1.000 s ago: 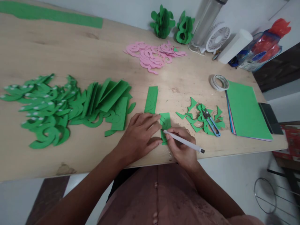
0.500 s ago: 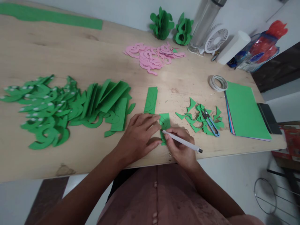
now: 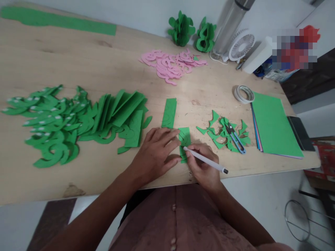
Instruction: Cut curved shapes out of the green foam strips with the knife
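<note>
My right hand is closed around a white pen, its tip end over a small green paper piece with curved lines drawn on it. Flat on the table beside that piece lies my left hand, its fingers spread and the tips at the paper's left edge. Just beyond the left fingers rests a second green strip, also marked with curves. Folded green sheets and a pile of green cut-out shapes, some with white patches, spread out to the left.
Blue-handled thread snips lie on green scraps at right. Farther right are a tape roll, a green paper stack and a dark phone-like slab. Pink cut-outs, green paper figures and a small fan stand behind.
The pen and right hand have shifted slightly right over the paper. My left hand stays in place; the whole view has moved down a little.
</note>
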`<state>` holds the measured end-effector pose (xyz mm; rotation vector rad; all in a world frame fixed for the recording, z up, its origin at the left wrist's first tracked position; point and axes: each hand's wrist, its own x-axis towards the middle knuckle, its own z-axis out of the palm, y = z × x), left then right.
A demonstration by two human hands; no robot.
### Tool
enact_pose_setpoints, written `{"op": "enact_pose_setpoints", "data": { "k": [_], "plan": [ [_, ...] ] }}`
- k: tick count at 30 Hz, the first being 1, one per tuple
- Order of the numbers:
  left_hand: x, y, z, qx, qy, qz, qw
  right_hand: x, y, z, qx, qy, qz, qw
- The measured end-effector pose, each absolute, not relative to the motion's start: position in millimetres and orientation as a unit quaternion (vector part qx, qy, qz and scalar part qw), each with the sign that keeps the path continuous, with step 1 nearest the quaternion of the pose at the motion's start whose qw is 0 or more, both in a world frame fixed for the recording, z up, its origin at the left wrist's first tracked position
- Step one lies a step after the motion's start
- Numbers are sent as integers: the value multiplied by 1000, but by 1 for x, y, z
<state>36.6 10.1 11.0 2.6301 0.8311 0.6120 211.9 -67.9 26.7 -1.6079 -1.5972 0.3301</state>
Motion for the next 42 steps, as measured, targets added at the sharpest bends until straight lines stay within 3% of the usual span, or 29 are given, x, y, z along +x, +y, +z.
{"op": "enact_pose_setpoints", "data": {
  "k": [42],
  "plan": [
    [36,10,9,920,293,204,164,217,-79,28,-644,-645,107,397]
  ]
}}
